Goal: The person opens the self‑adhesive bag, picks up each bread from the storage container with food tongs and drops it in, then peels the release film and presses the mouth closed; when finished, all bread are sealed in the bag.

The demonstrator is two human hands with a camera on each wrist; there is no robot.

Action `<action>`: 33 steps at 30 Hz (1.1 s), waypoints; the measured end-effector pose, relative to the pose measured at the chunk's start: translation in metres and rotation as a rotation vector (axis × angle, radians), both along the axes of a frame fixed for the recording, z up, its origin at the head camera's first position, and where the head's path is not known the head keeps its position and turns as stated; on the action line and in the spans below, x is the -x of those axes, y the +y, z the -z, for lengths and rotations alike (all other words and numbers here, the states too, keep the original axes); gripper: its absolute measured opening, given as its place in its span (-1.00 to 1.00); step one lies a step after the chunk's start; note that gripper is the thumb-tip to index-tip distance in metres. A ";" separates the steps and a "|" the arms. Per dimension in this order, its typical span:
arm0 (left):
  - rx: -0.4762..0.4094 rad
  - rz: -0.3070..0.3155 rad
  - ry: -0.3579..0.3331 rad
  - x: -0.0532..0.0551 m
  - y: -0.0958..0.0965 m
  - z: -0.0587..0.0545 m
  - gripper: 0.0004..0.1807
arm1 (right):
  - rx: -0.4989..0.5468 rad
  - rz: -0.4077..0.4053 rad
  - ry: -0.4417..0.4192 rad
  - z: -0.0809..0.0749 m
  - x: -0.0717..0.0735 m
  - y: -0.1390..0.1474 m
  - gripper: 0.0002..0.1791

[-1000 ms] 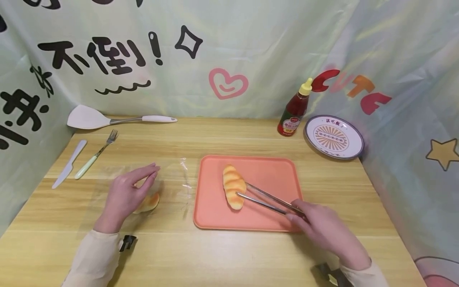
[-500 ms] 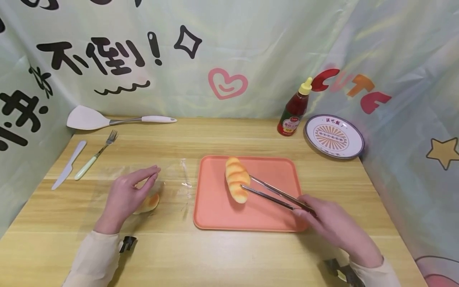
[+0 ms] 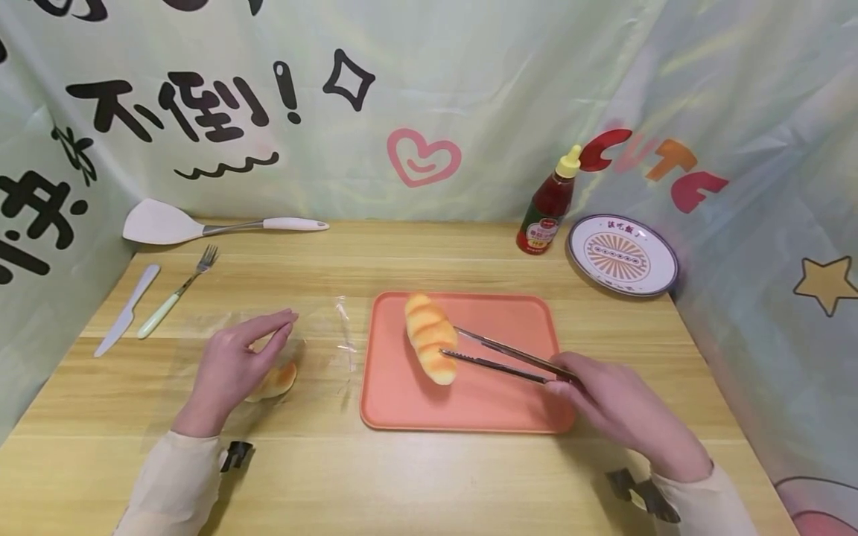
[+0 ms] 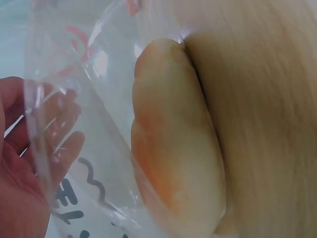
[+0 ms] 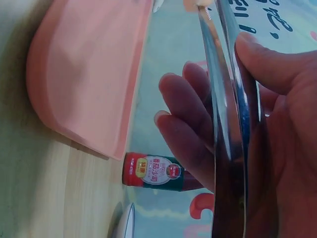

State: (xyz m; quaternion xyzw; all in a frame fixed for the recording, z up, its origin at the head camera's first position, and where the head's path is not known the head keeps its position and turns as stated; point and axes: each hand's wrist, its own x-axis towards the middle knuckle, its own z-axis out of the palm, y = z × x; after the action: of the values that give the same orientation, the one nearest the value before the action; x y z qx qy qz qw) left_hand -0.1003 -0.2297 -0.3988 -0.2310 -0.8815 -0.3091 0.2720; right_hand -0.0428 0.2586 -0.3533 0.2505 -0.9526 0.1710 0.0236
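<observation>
My right hand (image 3: 620, 409) grips the metal tongs (image 3: 512, 366), thumb on one arm. At their tips is a striped, golden bread roll (image 3: 427, 336), tilted over the left half of the pink tray (image 3: 506, 409), its shadow beneath. On the left, my left hand (image 3: 234, 357) raises the film of a clear plastic bag (image 3: 328, 335), thumb and fingertips close together at it. A second bread roll (image 3: 276, 382) lies below that hand, partly hidden. The left wrist view shows this roll (image 4: 176, 144) large, with film over its side and in front of the fingers.
At the left lie a white knife (image 3: 127, 313) and a green-handled fork (image 3: 177, 294). Along the back wall rests a white spatula (image 3: 221, 225). A ketchup bottle (image 3: 545, 208) and a patterned plate (image 3: 623, 257) stand behind the tray at right.
The bread roll in the tongs went up and right from its first spot, then left again; the right hand followed. My left hand and the bag have stayed where they were.
</observation>
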 end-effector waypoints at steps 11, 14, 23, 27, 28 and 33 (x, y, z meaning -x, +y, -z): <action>-0.019 0.002 -0.030 -0.002 0.000 0.000 -0.73 | -0.018 -0.073 0.053 0.001 0.012 -0.006 -0.78; -0.038 0.011 -0.065 -0.002 -0.001 0.000 -0.73 | -0.014 -0.106 0.091 0.000 0.015 -0.009 -0.77; -0.089 0.030 -0.140 -0.002 -0.001 -0.001 -0.72 | -0.018 -0.152 0.110 0.000 0.025 -0.023 -0.70; -0.091 0.035 -0.154 -0.003 0.000 -0.003 -0.72 | -0.018 -0.168 0.097 -0.001 0.029 -0.029 -0.71; -0.092 0.037 -0.157 -0.003 0.000 -0.003 -0.73 | -0.015 -0.177 0.099 -0.001 0.030 -0.031 -0.72; -0.099 0.046 -0.164 -0.004 -0.001 -0.003 -0.73 | -0.008 -0.224 0.119 -0.002 0.035 -0.037 -0.73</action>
State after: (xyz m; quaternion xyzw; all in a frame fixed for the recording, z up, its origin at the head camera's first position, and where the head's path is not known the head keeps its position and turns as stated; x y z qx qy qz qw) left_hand -0.0968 -0.2304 -0.3961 -0.2111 -0.8790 -0.3763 0.2028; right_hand -0.0781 0.2216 -0.3514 0.3653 -0.9162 0.1534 0.0596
